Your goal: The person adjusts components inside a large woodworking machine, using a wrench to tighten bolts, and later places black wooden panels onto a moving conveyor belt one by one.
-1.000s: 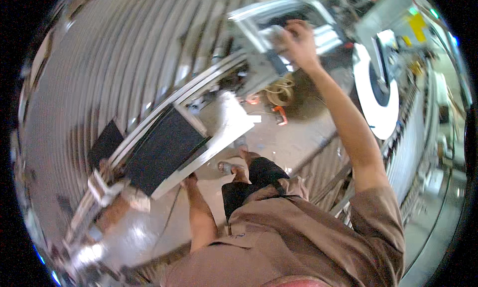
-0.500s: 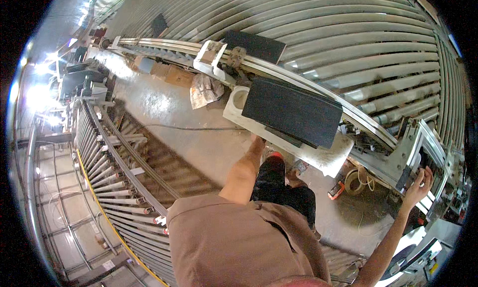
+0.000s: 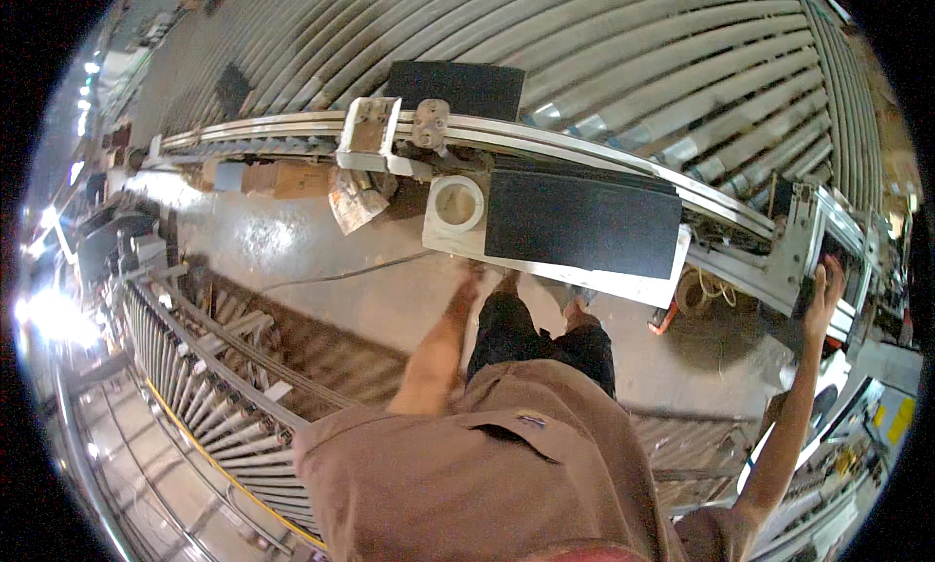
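A stack of flat black panels [image 3: 582, 216] lies on a narrow white bench [image 3: 453, 243] in front of me. To their left, a white ring [image 3: 456, 202] is set at the bench's end. My left hand [image 3: 471, 278] is low by the bench's front edge; its fingers are blurred and partly hidden. Far to the right, my right hand [image 3: 826, 291] reaches to a metal machine frame [image 3: 794, 231], its fingers stretched out against a dark part there. Behind the rail, another black panel [image 3: 458, 90] lies on the rollers.
A wide roller conveyor [image 3: 623, 65] spans the back, edged by a long metal rail [image 3: 604, 151]. Another roller conveyor [image 3: 229, 416] runs along the left. Cardboard boxes [image 3: 282, 180] and a paper sack [image 3: 356, 202] are under the rail. A cable [image 3: 341, 274] crosses the floor.
The view has turned, so the bench and panels now sit straighter before me. My right hand stays at the machine frame, and my left hand remains near the bench edge.
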`<state>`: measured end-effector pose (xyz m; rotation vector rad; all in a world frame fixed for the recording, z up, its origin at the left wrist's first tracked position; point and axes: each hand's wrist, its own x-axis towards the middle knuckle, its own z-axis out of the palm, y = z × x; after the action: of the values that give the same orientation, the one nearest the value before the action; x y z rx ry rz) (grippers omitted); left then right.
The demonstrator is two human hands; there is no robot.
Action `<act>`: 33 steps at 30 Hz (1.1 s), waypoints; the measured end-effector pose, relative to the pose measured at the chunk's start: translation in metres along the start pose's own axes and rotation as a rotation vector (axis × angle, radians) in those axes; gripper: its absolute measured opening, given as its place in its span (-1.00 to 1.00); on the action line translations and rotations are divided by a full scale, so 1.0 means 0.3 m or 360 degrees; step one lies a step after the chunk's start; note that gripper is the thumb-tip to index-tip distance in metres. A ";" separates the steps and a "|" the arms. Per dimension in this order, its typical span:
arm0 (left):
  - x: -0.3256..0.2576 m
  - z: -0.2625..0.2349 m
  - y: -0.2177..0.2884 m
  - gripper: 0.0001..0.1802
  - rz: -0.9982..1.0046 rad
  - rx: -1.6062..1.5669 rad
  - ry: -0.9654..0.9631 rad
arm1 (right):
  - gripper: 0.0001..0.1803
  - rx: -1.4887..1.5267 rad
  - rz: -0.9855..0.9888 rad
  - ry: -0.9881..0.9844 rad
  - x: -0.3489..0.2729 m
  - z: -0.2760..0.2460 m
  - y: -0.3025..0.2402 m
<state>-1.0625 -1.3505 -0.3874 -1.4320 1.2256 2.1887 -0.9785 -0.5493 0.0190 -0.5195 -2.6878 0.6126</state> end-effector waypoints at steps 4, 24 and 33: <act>0.042 -0.269 0.513 -0.61 0.0820 0.0128 0.0457 | -0.27 -0.0368 0.0040 0.0080 -0.023 0.137 -0.089; -0.174 1.311 1.146 0.06 0.2117 0.3631 -0.0940 | -0.17 -0.0533 0.0212 0.0331 -0.023 0.152 -0.232; -0.305 1.472 1.032 -0.36 0.2046 0.3032 -0.1148 | -0.19 -0.0607 0.0254 0.0281 -0.016 0.146 -0.242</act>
<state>-1.4846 -1.1858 -0.0811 0.9668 2.6282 0.4564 -1.0114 -0.6275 0.0146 -0.8503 -2.6143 0.0803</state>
